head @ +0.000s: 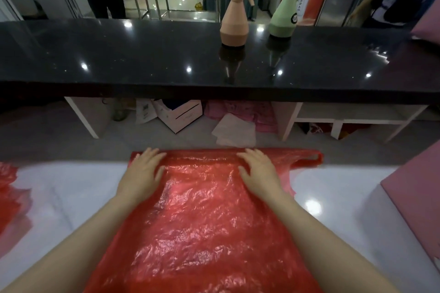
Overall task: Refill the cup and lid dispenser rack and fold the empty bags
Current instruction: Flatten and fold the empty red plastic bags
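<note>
A red plastic bag (202,216) lies spread flat on the white bench (71,197), its far edge turned over into a narrow fold right at the bench's rim, one handle loop (309,158) sticking out to the right. The left hand (142,173) and the right hand (259,171) both lie flat on that fold, fingers straight and a little spread, pressing it down and gripping nothing. The film looks thin and slippery, so I'd guess the fold could spring open or skew once the pressure comes off, and being so close to the edge the bag could slide to the floor. Trapped air might puff it up too. Another red bag (9,188) sits at the left edge. The bag looks empty; under the black counter (119,54) an open white box (178,114) holds something dark I can't make out. Two spray bottles, pink (234,21) and green (284,14), stand on top, contents hidden. No cup rack in sight.
</note>
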Tool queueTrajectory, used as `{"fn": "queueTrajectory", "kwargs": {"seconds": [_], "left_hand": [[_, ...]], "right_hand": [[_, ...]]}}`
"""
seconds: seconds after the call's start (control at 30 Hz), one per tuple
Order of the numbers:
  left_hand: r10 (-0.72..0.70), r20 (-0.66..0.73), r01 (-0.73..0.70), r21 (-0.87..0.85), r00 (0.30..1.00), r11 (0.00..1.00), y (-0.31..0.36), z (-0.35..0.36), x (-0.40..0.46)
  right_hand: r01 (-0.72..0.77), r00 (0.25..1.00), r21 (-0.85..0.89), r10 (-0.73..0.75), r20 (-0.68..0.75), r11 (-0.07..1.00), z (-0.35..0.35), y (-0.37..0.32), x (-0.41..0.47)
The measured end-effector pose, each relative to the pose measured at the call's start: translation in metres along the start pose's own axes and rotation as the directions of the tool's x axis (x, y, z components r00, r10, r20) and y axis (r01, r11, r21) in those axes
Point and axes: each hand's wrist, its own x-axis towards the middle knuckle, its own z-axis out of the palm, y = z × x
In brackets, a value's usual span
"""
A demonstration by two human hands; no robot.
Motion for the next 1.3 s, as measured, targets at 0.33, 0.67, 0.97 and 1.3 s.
{"fn": "queueTrajectory", "kwargs": {"seconds": [0.33, 0.67, 0.97, 1.3], "left_hand": [[-0.158, 0.289, 0.098, 0.214, 0.944, 0.972, -0.029, 0.035, -0.003], [-0.032, 0.226, -0.019, 0.221, 0.974, 0.975, -0.023, 0.019, 0.012], [-0.064, 0.156, 0.054, 0.064, 0.986, 0.996, -0.014, 0.013, -0.032], [-0.090, 0.294, 0.057, 0.117, 0.952, 0.991, -0.029, 0.024, -0.062]], "right_hand": [[-0.177, 0.958, -0.379, 0.248, 0.146, 0.908, 0.026, 0.047, -0.003], [-0.336, 0.912, -0.385, 0.399, 0.095, 0.860, -0.002, 0.066, 0.001], [-0.126, 0.961, -0.280, 0.187, 0.203, 0.952, 0.024, -0.016, -0.032], [-0.104, 0.941, -0.362, 0.209, 0.266, 0.926, 0.054, -0.027, -0.052]]}}
